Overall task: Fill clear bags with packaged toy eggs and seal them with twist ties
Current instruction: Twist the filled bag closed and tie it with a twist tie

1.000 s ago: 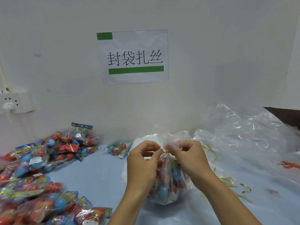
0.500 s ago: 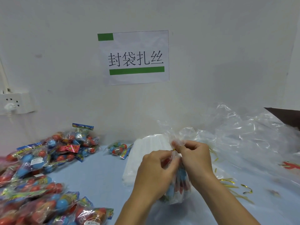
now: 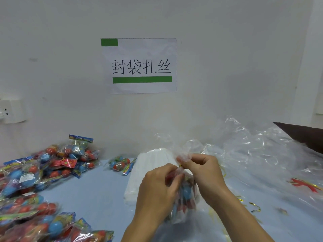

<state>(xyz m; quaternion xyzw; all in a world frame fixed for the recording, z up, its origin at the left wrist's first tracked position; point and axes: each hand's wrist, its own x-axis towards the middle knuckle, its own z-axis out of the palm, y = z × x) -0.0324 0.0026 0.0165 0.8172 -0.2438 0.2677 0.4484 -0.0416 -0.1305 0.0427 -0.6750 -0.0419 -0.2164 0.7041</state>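
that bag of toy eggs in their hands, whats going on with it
A person is closing a clear bag of toy eggs over the blue table. The left hand and right hand pinch its gathered neck, where a gold twist tie just shows. More egg packs lie to the left.

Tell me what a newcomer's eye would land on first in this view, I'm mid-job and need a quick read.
First the white sign with bold black characters and green bars, on the wall at centre. Then, low at centre, the left hand and right hand pinching the gathered neck of a clear bag of red and blue toy eggs. At left lies a bright heap of packaged eggs; crumpled clear plastic spreads at right.
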